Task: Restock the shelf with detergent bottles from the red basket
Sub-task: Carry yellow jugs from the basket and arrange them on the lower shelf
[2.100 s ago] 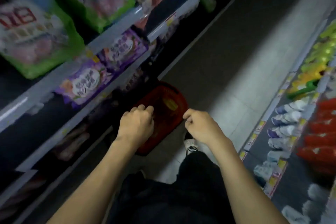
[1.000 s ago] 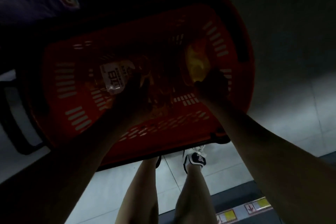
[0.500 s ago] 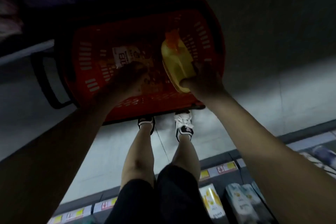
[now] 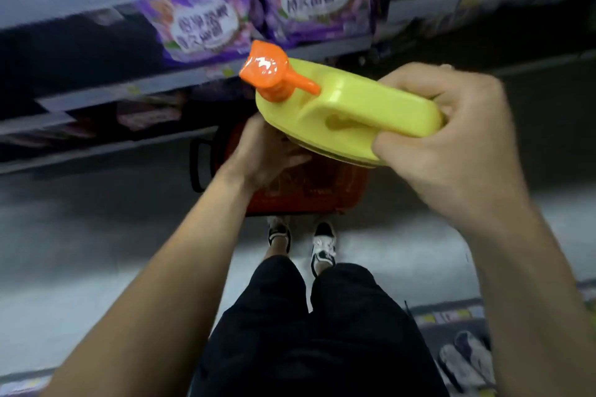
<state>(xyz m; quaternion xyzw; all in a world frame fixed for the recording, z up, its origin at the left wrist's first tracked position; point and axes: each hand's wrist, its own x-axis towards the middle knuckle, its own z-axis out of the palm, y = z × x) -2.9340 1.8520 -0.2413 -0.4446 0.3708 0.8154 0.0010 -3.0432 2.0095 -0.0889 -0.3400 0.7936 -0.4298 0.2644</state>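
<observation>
A yellow detergent bottle (image 4: 348, 113) with an orange pump cap (image 4: 269, 72) lies tilted on its side in the air above the red basket (image 4: 325, 195). My right hand (image 4: 451, 135) grips the bottle at its handle end, fingers curled round it. Just under the bottle's cap end sits my left hand (image 4: 263, 151), fingers stretched toward the bottle's underside and holding nothing that I can see. The basket stands on the floor in front of my feet, mostly hidden by the bottle and hands.
Shelves (image 4: 180, 80) run across the top of the view, with purple packs (image 4: 206, 26) on them. A black basket handle (image 4: 198, 164) sticks out at the left. Grey floor lies on both sides. More products (image 4: 464, 361) line a low shelf at bottom right.
My right hand has lifted the yellow bottle out of the basket and up toward the shelves. My left hand has come out of the basket and up under the bottle. The view has risen.
</observation>
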